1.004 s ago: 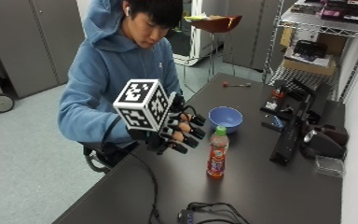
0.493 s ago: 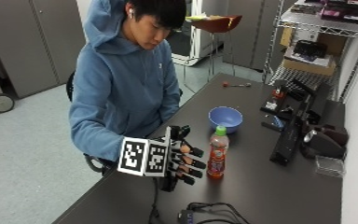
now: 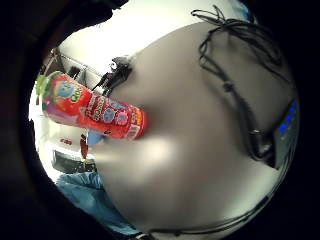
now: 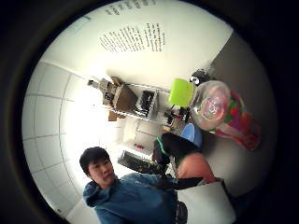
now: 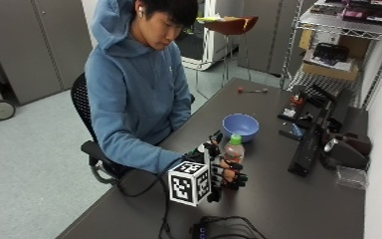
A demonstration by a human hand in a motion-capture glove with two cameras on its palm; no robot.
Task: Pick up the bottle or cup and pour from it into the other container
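Hand (image 5: 225,172): curled round the bottle (image 5: 233,148) (outside view only).
Thumb-side palm view: blue bowl (image 4: 192,134) behind bottle's green cap (image 4: 181,92).

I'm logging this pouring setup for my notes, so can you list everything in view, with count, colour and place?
bottle: one, red label with green cap, upright on the table in front of the bowl, beside the gloved hand
bowl: one, blue, on the table beyond the bottle
table: one, dark grey, long, running beside the wall
dark equipment: several black pieces, along the wall side of the table
cables: a black bundle, at the near end of the table
wire shelf: one, metal, holding boxes, past the table's far end
office chair: one, black, under the person
right hand: one, black glove, at the bottle; whether it grips the bottle cannot be told
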